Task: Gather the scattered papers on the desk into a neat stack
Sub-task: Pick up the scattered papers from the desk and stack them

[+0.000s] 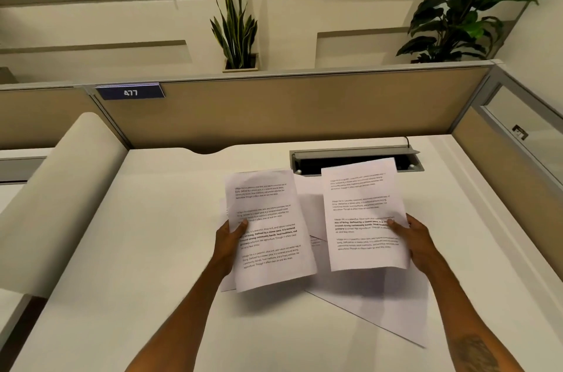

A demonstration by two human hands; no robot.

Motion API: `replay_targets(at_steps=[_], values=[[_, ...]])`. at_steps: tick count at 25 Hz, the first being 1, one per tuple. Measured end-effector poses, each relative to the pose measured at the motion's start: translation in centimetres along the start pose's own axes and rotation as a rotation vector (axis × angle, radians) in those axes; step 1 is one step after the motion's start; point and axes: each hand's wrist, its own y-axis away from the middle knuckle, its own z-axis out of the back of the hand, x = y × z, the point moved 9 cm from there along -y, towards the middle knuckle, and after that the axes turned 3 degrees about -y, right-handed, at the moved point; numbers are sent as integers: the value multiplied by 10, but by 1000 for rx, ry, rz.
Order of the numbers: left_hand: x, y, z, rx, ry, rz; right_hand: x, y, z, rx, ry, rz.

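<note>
I hold two printed sheets above the white desk (137, 265). My left hand (228, 243) grips the left sheet (271, 237) at its left edge, thumb on top of the text. My right hand (417, 243) grips the right sheet (362, 216) at its right edge, thumb on the print. Both sheets are lifted and tilted toward me, side by side with a narrow gap. Beneath them more white papers (393, 304) lie flat and askew on the desk, one corner pointing to the lower right. Another sheet edge (224, 286) peeks out under the left sheet.
A grey cable tray with an open lid (353, 155) is set into the desk behind the papers. Tan partition panels (289, 109) wall the desk at the back and right. A cream rolled bolster (61, 204) borders the left. Potted plants (237, 27) stand beyond the partition.
</note>
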Motion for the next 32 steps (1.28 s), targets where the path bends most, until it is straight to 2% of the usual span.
replay_targets(at_steps=[7, 11, 18, 32], values=[[-9, 12, -9, 79, 16, 6, -3, 30, -90, 301, -73, -45], [-11, 15, -9, 116, 13, 19, -16, 44, -148, 383, -58, -85], [-12, 18, 8, 136, 74, 23, -31, 61, -198, 333, -110, -125], [8, 21, 35, 149, 38, 54, -33, 83, -245, 286, 6, 1]])
